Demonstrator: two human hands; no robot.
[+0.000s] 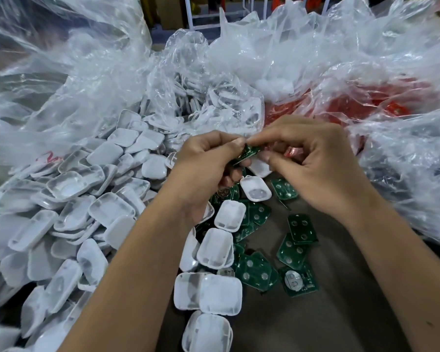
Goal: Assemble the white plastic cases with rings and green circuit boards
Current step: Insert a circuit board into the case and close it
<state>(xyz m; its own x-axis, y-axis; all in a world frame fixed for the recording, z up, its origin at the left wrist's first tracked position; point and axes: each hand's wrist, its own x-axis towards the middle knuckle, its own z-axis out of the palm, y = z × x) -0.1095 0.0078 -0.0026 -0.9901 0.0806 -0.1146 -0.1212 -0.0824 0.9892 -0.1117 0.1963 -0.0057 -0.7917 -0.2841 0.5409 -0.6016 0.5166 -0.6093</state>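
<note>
- A small green circuit board [247, 152] is held up in the middle of the view, tilted, above the table [328, 313].
- The left hand [208, 168] pinches the board's left part, its grip curled round it with thumb on top.
- The right hand [313, 163] pinches the board's right edge between thumb and forefinger; something small and red shows under its fingers, too blurred to name.
- Just below the hands, loose green circuit boards [294, 252] lie scattered on the brown table, some overlapping, several showing round silvery pads.
- A few white plastic cases [230, 215] lie among and on top of those boards, hollow side up.
- To the left, a large heap of white cases [74, 224] spills from a clear plastic bag [92, 80].
- Behind and to the right, more crumpled clear bags [315, 47] stand, one holding red parts [381, 100].
</note>
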